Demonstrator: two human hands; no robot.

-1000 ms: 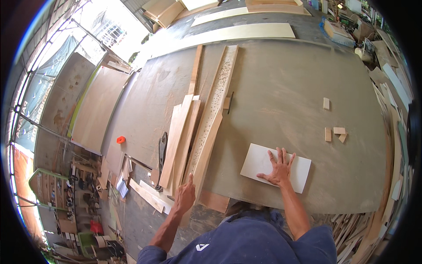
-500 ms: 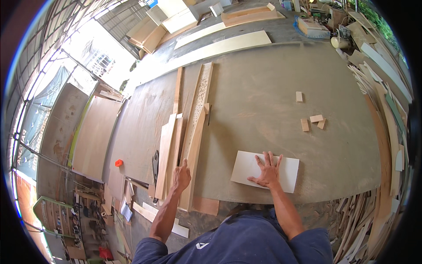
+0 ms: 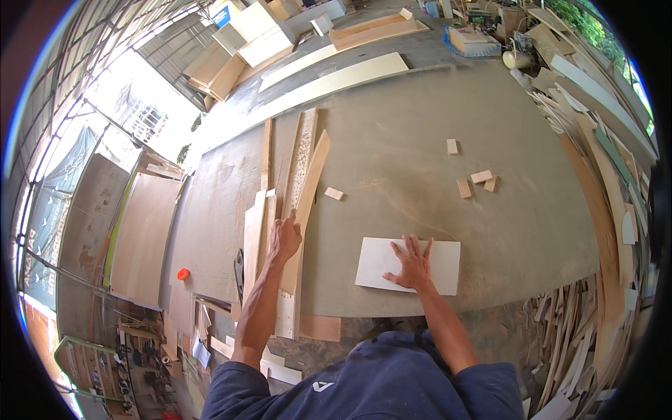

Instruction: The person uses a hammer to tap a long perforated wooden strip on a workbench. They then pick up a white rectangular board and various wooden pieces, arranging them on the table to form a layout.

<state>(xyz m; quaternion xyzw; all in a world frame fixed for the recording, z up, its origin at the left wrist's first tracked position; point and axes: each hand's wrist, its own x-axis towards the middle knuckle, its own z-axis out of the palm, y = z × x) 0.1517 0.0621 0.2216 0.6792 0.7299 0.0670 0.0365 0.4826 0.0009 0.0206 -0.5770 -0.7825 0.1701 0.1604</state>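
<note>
My left hand [image 3: 285, 239] is closed on a long wooden strip [image 3: 313, 168], with the forefinger and thumb showing and the other fingers curled out of sight. The strip lies at a slant along a channel-like board [image 3: 303, 136] speckled with marks. My right hand [image 3: 414, 264] lies flat with fingers spread on a white rectangular panel [image 3: 373, 264] near the table's front edge. A small wooden block [image 3: 334, 193] rests on the table just right of the strip. Several similar blocks, one of them a lone block [image 3: 452, 147], lie farther right.
Pale planks [image 3: 253, 241] lie left of the channel board, beside a dark tool [image 3: 239, 273]. An orange-red object [image 3: 183, 274] sits at the left of the large brown table [image 3: 518, 231]. Stacked offcuts [image 3: 570, 329] line the right side; leaning panels [image 3: 145, 238] stand at left.
My left hand has slid away from me, and the wooden strip has moved forward with it, its far end angling right. The small block beside it now lies apart. My right hand stays on the panel.
</note>
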